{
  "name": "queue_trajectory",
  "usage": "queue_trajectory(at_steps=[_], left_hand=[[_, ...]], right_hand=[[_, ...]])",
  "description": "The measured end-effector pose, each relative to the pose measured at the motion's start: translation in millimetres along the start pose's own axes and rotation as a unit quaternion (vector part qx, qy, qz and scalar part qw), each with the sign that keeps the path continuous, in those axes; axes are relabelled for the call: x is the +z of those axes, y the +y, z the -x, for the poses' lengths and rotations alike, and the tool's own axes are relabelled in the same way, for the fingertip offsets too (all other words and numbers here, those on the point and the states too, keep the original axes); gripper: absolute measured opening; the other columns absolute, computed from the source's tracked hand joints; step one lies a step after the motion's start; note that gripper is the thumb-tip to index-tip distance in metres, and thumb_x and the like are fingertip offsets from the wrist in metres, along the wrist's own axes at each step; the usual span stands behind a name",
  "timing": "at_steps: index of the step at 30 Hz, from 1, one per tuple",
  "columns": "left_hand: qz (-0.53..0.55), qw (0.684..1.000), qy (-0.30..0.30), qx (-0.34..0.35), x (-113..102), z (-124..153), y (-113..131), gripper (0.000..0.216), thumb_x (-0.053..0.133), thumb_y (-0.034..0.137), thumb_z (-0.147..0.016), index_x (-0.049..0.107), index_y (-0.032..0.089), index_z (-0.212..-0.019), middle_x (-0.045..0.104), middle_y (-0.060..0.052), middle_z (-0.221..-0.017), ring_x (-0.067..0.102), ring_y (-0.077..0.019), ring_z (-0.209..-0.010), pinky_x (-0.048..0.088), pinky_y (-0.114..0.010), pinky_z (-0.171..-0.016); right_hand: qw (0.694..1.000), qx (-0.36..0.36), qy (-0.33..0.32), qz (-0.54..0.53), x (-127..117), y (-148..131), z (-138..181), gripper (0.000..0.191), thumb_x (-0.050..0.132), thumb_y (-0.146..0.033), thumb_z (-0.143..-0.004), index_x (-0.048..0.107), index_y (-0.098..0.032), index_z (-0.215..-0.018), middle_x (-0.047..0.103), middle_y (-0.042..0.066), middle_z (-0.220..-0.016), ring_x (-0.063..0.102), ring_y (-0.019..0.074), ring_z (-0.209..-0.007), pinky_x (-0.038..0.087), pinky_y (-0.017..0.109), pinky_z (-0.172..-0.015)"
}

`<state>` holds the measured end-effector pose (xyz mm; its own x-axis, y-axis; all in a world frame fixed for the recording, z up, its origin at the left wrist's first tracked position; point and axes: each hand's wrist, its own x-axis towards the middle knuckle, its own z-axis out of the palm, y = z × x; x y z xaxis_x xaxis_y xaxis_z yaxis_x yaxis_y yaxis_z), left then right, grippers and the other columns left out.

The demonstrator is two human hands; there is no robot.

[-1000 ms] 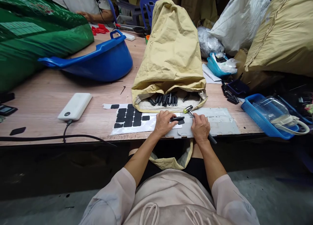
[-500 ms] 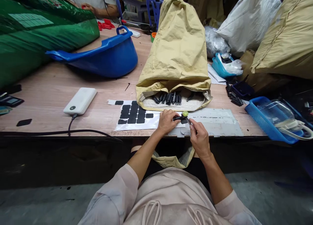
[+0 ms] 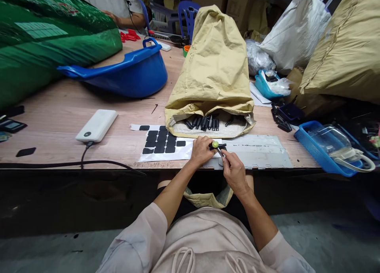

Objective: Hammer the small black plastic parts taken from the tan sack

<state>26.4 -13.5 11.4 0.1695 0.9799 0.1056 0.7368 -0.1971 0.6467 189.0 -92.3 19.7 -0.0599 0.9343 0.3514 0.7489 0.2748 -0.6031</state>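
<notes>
Mid-frame, the left hand (image 3: 202,151) pinched a small black part (image 3: 221,146) lying sideways. The right hand (image 3: 235,173), lower right of it, gripped a thin tool (image 3: 220,151) slanting up-left to it.

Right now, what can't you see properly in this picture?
Head view, the only one:
1. The small black part: the left hand covers most of it.
2. The green-tipped tool: its lower end hides in the right hand.
3. The paper sack: its folded top hides how many black pieces lie deeper.
</notes>
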Motion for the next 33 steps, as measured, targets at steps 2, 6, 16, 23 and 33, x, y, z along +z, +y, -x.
queue_trajectory(at_steps=[2, 6, 16, 23, 33], left_hand=[[0.001, 1.000, 0.002, 0.002, 0.9, -0.3, -0.3, 0.015, 0.081, 0.029, -0.082, 0.073, 0.024, -0.094, 0.070, -0.004, -0.100, 0.057, -0.0276, -0.107, 0.041, -0.040, -0.093], [0.008, 1.000, -0.001, 0.003, 1.0, -0.8, -0.7, 0.014, 0.080, 0.029, -0.083, 0.075, 0.025, -0.096, 0.071, -0.004, -0.101, 0.057, -0.0277, -0.108, 0.041, -0.041, -0.095], [0.000, 0.999, -0.019, 0.028, -0.7, 2.3, -5.6, 0.018, 0.054, 0.032, -0.104, 0.071, 0.025, -0.105, 0.069, -0.004, -0.105, 0.054, -0.0262, -0.108, 0.039, -0.042, -0.094], [-0.010, 0.997, 0.014, 0.081, -1.2, 6.2, -6.5, 0.027, 0.044, 0.031, -0.107, 0.068, 0.022, -0.100, 0.071, -0.006, -0.101, 0.055, -0.0260, -0.102, 0.039, -0.043, -0.093], [0.031, 0.951, -0.168, 0.259, 16.3, 101.8, 3.6, 0.028, 0.050, 0.039, -0.105, 0.070, 0.022, -0.116, 0.075, -0.009, -0.097, 0.070, -0.0226, -0.088, 0.050, -0.035, -0.078]], right_hand=[[1.000, 0.000, 0.007, -0.004, 1.0, 5.4, -2.2, 0.035, 0.047, -0.024, -0.104, 0.071, -0.021, -0.129, 0.073, 0.007, -0.104, 0.068, 0.0199, -0.097, 0.053, 0.031, -0.089], [0.997, 0.009, 0.049, 0.061, -4.3, 23.5, -15.4, 0.034, 0.048, -0.027, -0.103, 0.071, -0.021, -0.129, 0.072, 0.008, -0.105, 0.066, 0.0209, -0.097, 0.051, 0.032, -0.087], [0.953, 0.037, 0.090, 0.287, 2.3, 52.0, -35.3, 0.029, 0.056, -0.019, -0.098, 0.074, -0.023, -0.120, 0.065, 0.007, -0.097, 0.053, 0.0227, -0.090, 0.035, 0.033, -0.076], [0.946, 0.036, 0.084, 0.311, 3.7, 43.6, -32.8, 0.027, 0.056, -0.022, -0.099, 0.071, -0.022, -0.121, 0.064, 0.007, -0.097, 0.050, 0.0230, -0.092, 0.032, 0.034, -0.075], [0.950, 0.030, 0.088, 0.298, 6.3, 46.8, -32.6, 0.029, 0.053, -0.021, -0.099, 0.070, -0.021, -0.123, 0.063, 0.008, -0.098, 0.049, 0.0240, -0.092, 0.033, 0.035, -0.075]])
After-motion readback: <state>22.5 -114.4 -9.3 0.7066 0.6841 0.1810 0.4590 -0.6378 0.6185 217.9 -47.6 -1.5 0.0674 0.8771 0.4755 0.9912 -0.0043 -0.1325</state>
